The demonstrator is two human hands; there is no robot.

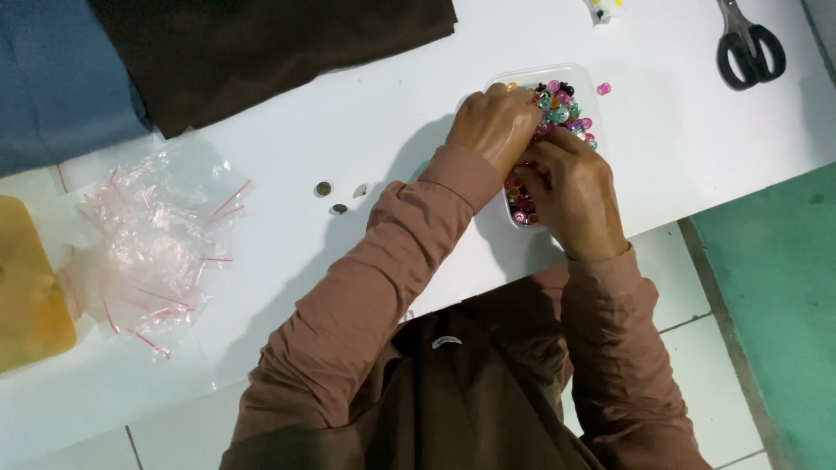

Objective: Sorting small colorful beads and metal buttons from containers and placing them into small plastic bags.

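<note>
Head view, looking straight down: a clear plastic tub (582, 73) full of small round beads (564, 110) in pink, teal, black and orange sits on the white table (366, 113). Both hands are in it. The left hand (496, 124) is curled over the near-left corner of the tub, fingers bunched together down among the beads. The right hand (573, 196) lies just beside it, touching it, its fingertips pressed in at the same spot. Whether either hand has pinched a bead I cannot tell; the fingers hide it.

One pink bead (603, 88) lies loose on the table just beyond the tub. Further out past the right hand, black-handled scissors (746, 45) rest near the table's far edge. Off to the left of the left hand are three small dull metal discs (335, 197), then a crumpled heap of little clear bags (152, 244) with red zip strips. Beyond those lie a dark brown cloth (270, 43), a blue cloth (61, 78) and something amber and glossy (26, 296) at the table's end.

The table is smooth and matt. The floor below is white tile (688, 348), with green floor (775, 305) to the right.
</note>
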